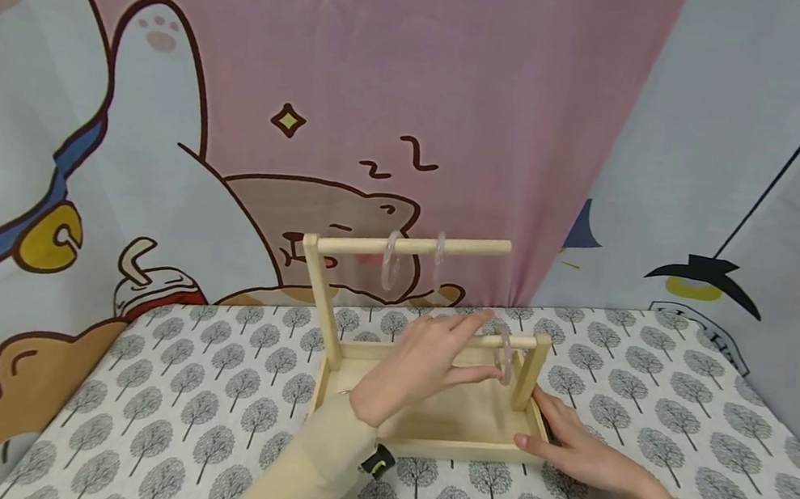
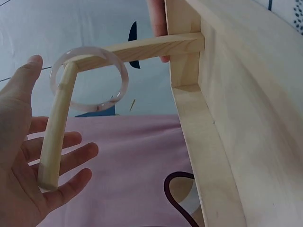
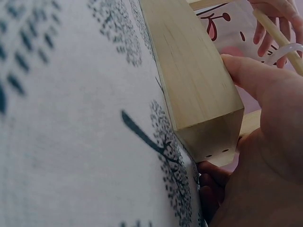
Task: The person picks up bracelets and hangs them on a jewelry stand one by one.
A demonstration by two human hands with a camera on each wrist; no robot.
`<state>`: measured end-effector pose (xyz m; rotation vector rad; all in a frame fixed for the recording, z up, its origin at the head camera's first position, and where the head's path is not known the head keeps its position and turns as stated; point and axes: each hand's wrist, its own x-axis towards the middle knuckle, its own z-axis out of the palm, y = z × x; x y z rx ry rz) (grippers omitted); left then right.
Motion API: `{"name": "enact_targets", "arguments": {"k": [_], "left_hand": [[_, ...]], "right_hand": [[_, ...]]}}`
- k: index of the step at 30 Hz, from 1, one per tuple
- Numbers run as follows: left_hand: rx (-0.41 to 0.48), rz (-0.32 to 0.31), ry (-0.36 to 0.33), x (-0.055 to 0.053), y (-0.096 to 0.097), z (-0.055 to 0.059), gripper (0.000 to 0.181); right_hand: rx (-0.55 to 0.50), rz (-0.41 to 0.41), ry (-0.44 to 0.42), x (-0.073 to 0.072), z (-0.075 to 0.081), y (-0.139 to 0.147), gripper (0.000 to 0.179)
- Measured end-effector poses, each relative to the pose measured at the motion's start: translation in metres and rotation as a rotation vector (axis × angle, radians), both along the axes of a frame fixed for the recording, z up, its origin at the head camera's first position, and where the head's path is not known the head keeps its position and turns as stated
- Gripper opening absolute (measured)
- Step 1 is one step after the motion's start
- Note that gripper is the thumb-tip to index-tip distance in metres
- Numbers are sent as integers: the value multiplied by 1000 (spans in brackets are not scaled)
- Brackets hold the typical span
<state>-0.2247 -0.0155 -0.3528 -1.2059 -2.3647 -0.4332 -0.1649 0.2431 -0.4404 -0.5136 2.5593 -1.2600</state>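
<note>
Left hand (image 1: 425, 358) spread open, holding nothing, at short bar (image 1: 525, 342) with hanging ring (image 1: 508, 362), right of lower centre; right hand (image 1: 580, 451) grips wooden stand (image 1: 452, 450) end, lower right; two rings (image 1: 438, 262) hang on long bar (image 1: 481, 248), centre.

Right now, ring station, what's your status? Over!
Left hand open by free end of lower bar. Right hand gripping right end of tray. One ring on lower bar, two rings on upper bar. No obstacle seen.
</note>
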Motion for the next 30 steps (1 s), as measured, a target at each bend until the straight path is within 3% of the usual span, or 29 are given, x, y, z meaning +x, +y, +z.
{"name": "enact_targets", "arguments": {"k": [10, 17, 24, 30], "left_hand": [[70, 19, -91, -3, -17, -4, 69], [78, 57, -76, -5, -35, -7, 69], [4, 128, -115, -3, -55, -20, 71], [0, 158, -164, -2, -69, -31, 69]], "right_hand": [[1, -18, -13, 0, -2, 0, 86], [-3, -13, -13, 1, -1, 1, 87], [0, -11, -60, 2, 1, 4, 86], [8, 7, -15, 2, 2, 3, 84]]}}
